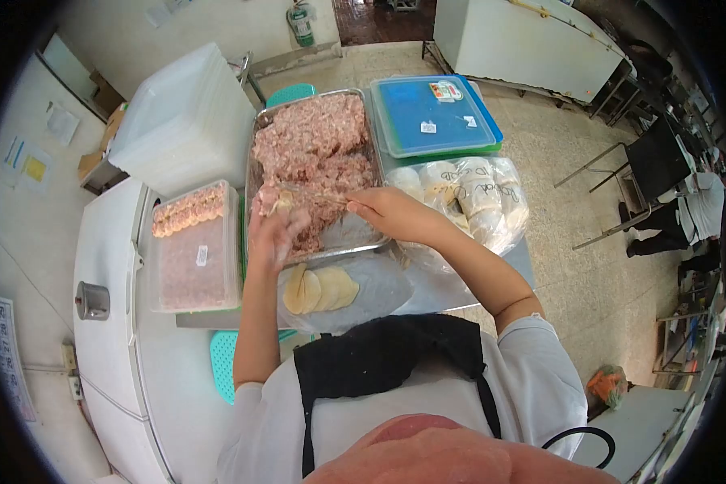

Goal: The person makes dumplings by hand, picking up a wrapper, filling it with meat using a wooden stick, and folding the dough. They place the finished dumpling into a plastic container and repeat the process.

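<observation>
A metal tray (377, 173) of pinkish ground meat filling (319, 133) lies in front of me. My left hand (273, 234), at its near left side, has its fingers curled around a pale dumpling wrapper (284, 199) with meat on it. My right hand (395, 214) grips the handle of a thin utensil (323, 196), whose tip reaches the wrapper; its exact kind is unclear. Just below the tray, a fanned stack of round wrappers (319, 290) rests on a plastic sheet (383, 282). Left of the tray, a clear plastic container (194, 274) has rows of filled dumplings (187, 211) at its far end.
Stacked translucent containers (181, 117) rise at the back left. At the back right sit blue-lidded containers (403, 113), with a plastic bag of wrapper stacks (480, 198) nearer me. A white freezer (105, 242) borders the left. A person (702, 206) is at the far right, near a black chair (657, 157).
</observation>
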Motion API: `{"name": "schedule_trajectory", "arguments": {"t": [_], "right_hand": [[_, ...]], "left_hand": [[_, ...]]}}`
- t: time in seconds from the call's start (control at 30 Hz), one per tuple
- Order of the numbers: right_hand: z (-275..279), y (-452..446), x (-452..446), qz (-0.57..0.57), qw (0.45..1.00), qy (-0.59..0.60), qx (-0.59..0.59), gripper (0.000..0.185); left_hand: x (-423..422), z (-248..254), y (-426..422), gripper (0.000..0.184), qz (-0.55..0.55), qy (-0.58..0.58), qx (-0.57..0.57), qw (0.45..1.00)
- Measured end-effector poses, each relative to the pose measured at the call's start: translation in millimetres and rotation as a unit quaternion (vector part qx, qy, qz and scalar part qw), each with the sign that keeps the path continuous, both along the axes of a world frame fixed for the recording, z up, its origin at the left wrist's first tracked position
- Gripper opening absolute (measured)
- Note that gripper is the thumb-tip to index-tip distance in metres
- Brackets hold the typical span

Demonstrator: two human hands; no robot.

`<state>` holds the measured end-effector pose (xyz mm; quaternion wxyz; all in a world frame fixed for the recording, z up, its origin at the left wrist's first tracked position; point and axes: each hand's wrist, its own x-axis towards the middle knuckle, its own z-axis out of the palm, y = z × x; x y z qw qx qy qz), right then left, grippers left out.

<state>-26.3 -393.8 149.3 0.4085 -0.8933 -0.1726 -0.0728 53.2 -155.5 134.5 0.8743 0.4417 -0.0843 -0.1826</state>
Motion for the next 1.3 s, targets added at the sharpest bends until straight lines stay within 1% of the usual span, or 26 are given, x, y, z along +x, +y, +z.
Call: {"name": "schedule_trajectory", "arguments": {"t": [0.07,0.1,0.17,0.3,0.37,0.4,0.47,0.5,0.53,0.57,0.6,0.63,0.67,0.7,0.77,0.8,0.87,0.9,0.97,1.03,1.07,1.1,1.13,1.17,1.23,1.3], "right_hand": [[4,-9,-1,0.020,0.999,0.018,0.022,0.033],[7,-14,-2,0.043,0.997,0.042,0.043,0.034],[18,-22,-7,0.059,0.996,0.056,0.029,0.034],[17,-17,-8,0.070,0.996,0.051,-0.023,0.035],[5,-14,-1,0.084,0.993,0.084,-0.027,0.035],[-3,-14,4,0.096,0.988,0.117,-0.030,0.035],[-43,-25,28,0.122,0.989,0.084,-0.024,0.035],[-39,-26,34,0.148,0.987,0.053,-0.018,0.034],[-36,-27,36,0.149,0.987,0.050,-0.018,0.034],[-33,-28,37,0.096,0.990,0.017,-0.104,0.032],[-23,-26,38,0.043,0.981,-0.018,-0.188,0.030],[-19,-19,38,0.045,0.980,-0.021,-0.191,0.030],[-19,-7,32,0.021,0.979,-0.085,-0.183,0.031],[-21,4,28,-0.003,0.974,-0.147,-0.173,0.032],[-60,7,44,0.011,0.977,-0.152,-0.149,0.031],[-84,0,58,-0.013,0.975,-0.111,-0.193,0.024],[-92,-11,63,-0.031,0.969,-0.069,-0.236,0.020],[-80,-19,57,-0.032,0.969,-0.020,-0.244,0.021],[-57,-28,47,-0.033,0.966,0.035,-0.252,0.023],[-36,-30,39,-0.035,0.990,0.060,-0.123,0.029],[-25,-27,32,-0.034,0.989,0.062,-0.126,0.029],[-15,-22,24,0.005,0.996,0.079,-0.036,0.032],[-10,-16,18,0.044,0.993,0.097,0.056,0.035],[-13,-7,17,0.044,0.993,0.100,0.054,0.035],[-27,11,15,0.098,0.992,0.066,0.033,0.037],[-31,4,22,0.093,0.995,0.040,0.007,0.035]], "left_hand": [[-4,14,5,0.071,-0.027,-0.175,0.237,0.955],[-5,21,2,0.071,-0.027,-0.178,0.236,0.955],[-6,30,-3,0.060,0.019,-0.367,0.336,0.867],[14,31,6,0.046,-0.057,-0.431,0.389,0.812],[26,26,11,0.033,-0.166,-0.328,0.417,0.831],[26,26,10,0.033,-0.165,-0.329,0.418,0.830],[26,27,8,0.034,-0.197,-0.380,0.556,0.713],[24,26,7,0.034,-0.195,-0.382,0.557,0.711],[22,20,5,0.030,-0.170,-0.348,0.547,0.742],[22,13,4,0.027,-0.144,-0.313,0.535,0.771],[35,-11,10,0.027,-0.140,-0.314,0.535,0.771],[55,-46,22,0.035,-0.092,-0.335,0.519,0.781],[65,-65,29,0.043,-0.045,-0.353,0.501,0.789],[65,-64,29,0.043,-0.043,-0.351,0.501,0.790],[56,-55,25,0.051,-0.071,-0.125,0.521,0.841],[50,-47,23,0.051,-0.072,-0.118,0.522,0.842],[43,-32,22,0.054,-0.009,-0.243,0.563,0.789],[44,-33,27,0.054,-0.007,-0.241,0.565,0.789],[45,-36,38,0.051,-0.017,-0.286,0.476,0.831],[16,14,24,0.050,-0.027,-0.250,0.450,0.857],[6,31,19,0.049,-0.034,-0.218,0.421,0.880],[8,29,21,0.049,-0.033,-0.216,0.418,0.882],[13,25,23,0.049,-0.033,-0.293,0.461,0.837],[17,20,25,0.048,-0.033,-0.368,0.500,0.783],[26,9,28,0.047,-0.035,-0.415,0.479,0.773],[29,9,31,0.045,-0.036,-0.465,0.454,0.759]]}}
